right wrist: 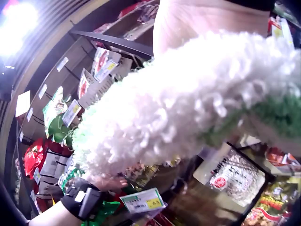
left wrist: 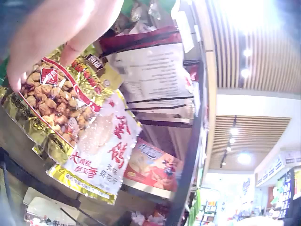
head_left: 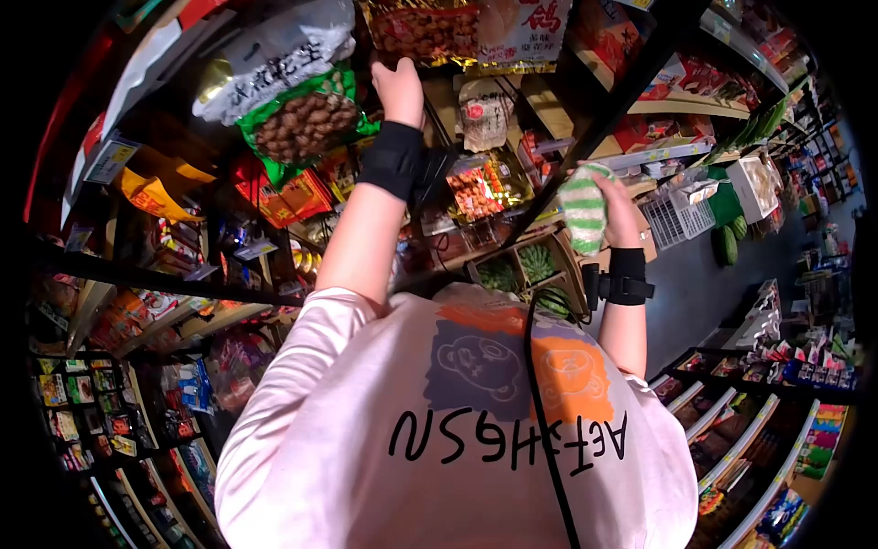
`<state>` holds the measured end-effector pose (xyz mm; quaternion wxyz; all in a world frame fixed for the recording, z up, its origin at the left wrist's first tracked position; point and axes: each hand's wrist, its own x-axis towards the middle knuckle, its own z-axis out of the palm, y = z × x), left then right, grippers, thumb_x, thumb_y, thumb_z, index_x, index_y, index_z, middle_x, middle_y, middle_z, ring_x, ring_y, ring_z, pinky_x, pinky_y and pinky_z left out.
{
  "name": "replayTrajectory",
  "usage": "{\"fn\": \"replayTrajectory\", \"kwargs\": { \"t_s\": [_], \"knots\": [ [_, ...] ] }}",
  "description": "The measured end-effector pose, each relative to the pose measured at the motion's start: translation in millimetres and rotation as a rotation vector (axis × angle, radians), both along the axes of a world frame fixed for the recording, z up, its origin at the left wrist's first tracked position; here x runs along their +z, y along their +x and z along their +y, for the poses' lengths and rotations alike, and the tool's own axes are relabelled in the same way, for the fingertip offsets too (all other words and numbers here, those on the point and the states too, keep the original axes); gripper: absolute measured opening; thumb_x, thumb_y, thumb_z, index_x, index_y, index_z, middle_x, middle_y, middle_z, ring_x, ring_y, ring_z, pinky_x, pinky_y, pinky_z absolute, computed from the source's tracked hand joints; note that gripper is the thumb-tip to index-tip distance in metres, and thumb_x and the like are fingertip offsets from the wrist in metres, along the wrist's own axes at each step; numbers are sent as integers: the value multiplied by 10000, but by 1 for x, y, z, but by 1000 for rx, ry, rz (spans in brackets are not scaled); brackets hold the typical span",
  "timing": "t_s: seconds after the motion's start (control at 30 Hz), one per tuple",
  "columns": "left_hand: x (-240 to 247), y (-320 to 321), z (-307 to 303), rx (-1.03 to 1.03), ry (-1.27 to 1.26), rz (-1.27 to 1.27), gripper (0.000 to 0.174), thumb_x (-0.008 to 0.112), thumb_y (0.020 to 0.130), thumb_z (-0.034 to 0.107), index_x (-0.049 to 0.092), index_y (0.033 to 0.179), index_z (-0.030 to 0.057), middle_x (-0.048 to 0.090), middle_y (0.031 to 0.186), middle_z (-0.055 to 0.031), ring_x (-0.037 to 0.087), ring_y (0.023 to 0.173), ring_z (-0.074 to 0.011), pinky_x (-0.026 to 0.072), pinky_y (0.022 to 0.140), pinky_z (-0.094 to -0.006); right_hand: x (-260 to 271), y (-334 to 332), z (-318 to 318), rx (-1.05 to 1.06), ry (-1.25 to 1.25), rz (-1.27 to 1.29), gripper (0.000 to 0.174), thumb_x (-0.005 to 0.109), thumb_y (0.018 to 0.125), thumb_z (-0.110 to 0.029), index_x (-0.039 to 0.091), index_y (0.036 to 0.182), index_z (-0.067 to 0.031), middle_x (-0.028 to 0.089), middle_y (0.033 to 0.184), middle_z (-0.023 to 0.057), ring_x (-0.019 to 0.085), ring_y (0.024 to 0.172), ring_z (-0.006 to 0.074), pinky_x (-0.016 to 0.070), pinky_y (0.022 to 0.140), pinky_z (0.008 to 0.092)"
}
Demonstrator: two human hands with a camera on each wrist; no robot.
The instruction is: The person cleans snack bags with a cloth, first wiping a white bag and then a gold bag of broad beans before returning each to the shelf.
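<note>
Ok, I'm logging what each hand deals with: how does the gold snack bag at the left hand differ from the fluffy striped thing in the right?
The snack bag is glossy gold foil with a window showing brown pieces; the fluffy duster is shaggy, striped green and white. The snack bag sits high in the rack, touched by the left hand; the fluffy duster is gripped in the right hand, off the shelves.

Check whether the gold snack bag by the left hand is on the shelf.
On the shelf: the gold snack bag sits among other packs, left hand touching its edge.
</note>
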<state>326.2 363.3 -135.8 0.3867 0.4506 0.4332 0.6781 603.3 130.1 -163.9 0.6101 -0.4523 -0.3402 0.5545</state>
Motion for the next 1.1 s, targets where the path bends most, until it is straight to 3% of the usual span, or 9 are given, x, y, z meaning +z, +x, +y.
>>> {"fn": "replayTrajectory", "kwargs": {
  "t_s": [0.1, 0.3, 0.53, 0.63, 0.7, 0.73, 0.8, 0.9, 1.1],
  "knots": [
    [3, -7, -70, -250, 111, -47, 455, 495, 901, 120, 361, 1316, -10, 479, 1261, -132, 491, 1112, -188, 395, 938, -297, -52, 6, 3, 53, -163, 56, 212, 505, 907, -142, 563, 1081, -36, 653, 947, 100, 660, 806, 196, 555, 710, 329],
    [-3, -66, -180, -570, -42, 116, 269, 429, 956, 165, 488, 1169, 11, 624, 989, -66, 572, 880, -129, 442, 816, -274, -166, -6, 49, 208, -476, 166, 275, 422, 919, -185, 550, 1089, -10, 647, 936, 143, 649, 802, 264, 552, 714, 377],
    [-26, -107, -238, -351, -243, 235, 190, 418, 962, 129, 533, 1062, 16, 618, 925, -52, 554, 821, -105, 426, 738, -236, -314, -40, 113, 157, -696, 526, 371, 439, 944, -314, 599, 1082, -9, 665, 1010, 107, 646, 853, 269, 524, 771, 376],
    [-35, -122, -261, -233, -287, 242, 180, 413, 949, 118, 528, 1047, 21, 610, 904, -43, 516, 786, -101, 400, 728, -237, -347, -56, 124, 169, -596, -15, 344, 454, 929, -319, 593, 1083, -44, 652, 1031, 114, 622, 921, 268, 489, 795, 365],
    [-40, -127, -276, -155, -321, 255, 169, 419, 938, 109, 527, 1036, 24, 605, 892, -39, 501, 774, -101, 391, 720, -233, -351, -55, 119, 360, -226, -1036, 315, 466, 914, -292, 577, 1098, -62, 639, 1039, 142, 609, 946, 276, 477, 799, 366],
    [-43, -130, -283, -132, -341, 278, 169, 419, 936, 107, 527, 1036, 25, 604, 896, -39, 501, 773, -101, 392, 720, -234, -360, -57, 125, 368, -171, -1209, 304, 472, 906, -279, 569, 1105, -71, 633, 1043, 157, 603, 958, 280, 471, 801, 366],
    [-47, -137, -296, -99, -400, 272, 173, 423, 937, 112, 528, 1049, 33, 600, 913, -38, 507, 779, -105, 403, 734, -237, -435, -70, 146, 138, -331, -438, 402, 414, 930, -345, 554, 1130, -25, 617, 1060, 170, 576, 945, 269, 445, 821, 359],
    [-46, -136, -310, -39, -460, 189, 174, 423, 952, 125, 528, 1066, 46, 598, 918, -37, 531, 818, -111, 423, 764, -251, -385, -78, 140, 120, -429, -659, 424, 430, 926, -325, 559, 1124, 27, 609, 1057, 170, 559, 907, 268, 437, 808, 347],
    [-39, -141, -321, 5, -449, 230, 180, 426, 952, 127, 526, 1079, 48, 606, 939, -56, 547, 829, -125, 424, 773, -260, -457, -85, 176, 82, -540, -362, 345, 508, 842, -136, 555, 1151, 9, 617, 1047, 189, 578, 942, 293, 452, 809, 354]
  ]
}}
